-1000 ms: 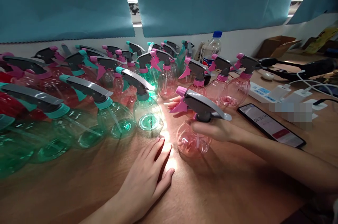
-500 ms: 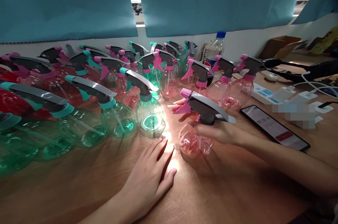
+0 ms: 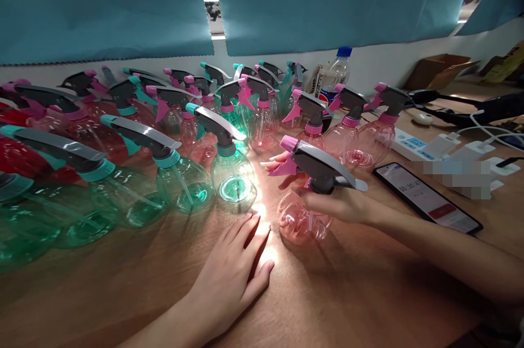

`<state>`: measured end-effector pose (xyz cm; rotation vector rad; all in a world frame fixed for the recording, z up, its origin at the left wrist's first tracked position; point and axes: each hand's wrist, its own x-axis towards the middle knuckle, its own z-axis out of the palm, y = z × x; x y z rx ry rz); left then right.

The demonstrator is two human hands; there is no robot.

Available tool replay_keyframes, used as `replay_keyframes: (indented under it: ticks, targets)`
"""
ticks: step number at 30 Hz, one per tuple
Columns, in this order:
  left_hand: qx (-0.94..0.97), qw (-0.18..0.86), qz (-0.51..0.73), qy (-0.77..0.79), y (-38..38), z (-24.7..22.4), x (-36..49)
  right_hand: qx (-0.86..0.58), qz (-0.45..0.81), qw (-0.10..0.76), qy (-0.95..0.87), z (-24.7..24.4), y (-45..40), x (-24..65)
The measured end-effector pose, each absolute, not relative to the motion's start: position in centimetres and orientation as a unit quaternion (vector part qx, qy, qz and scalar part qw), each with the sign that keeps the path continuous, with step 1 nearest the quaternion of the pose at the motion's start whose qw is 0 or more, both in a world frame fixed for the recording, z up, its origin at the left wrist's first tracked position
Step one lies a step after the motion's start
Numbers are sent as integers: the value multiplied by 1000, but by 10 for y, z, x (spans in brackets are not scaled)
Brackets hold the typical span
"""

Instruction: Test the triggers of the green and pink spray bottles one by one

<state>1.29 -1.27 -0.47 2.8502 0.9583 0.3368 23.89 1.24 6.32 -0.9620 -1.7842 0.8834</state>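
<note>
Head view: pink spray bottle (image 3: 305,219) in right hand (image 3: 331,203).

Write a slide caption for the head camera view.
Right hand grips a pink spray bottle; left hand lies on the table near green spray bottles.

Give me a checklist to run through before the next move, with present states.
1. Right hand around the pink spray bottle, below its spray head: ok.
2. Left hand empty, palm down on the table: ok.
3. Bottle's base resting on the table: cannot tell.
4. Spray head screwed tight: cannot tell.
5. Free space behind the bottle: not ok, other pink bottles crowd it.
</note>
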Motion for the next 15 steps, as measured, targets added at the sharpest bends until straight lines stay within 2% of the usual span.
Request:
replay_keyframes:
  ticks: [8,15]
  targets:
    - [943,49,111,309,-14,-7,11,-356,347,464,-733,61,13,239]
    - [944,38,105,309,-13,-3,13,-348,356,445,-745,58,14,240]
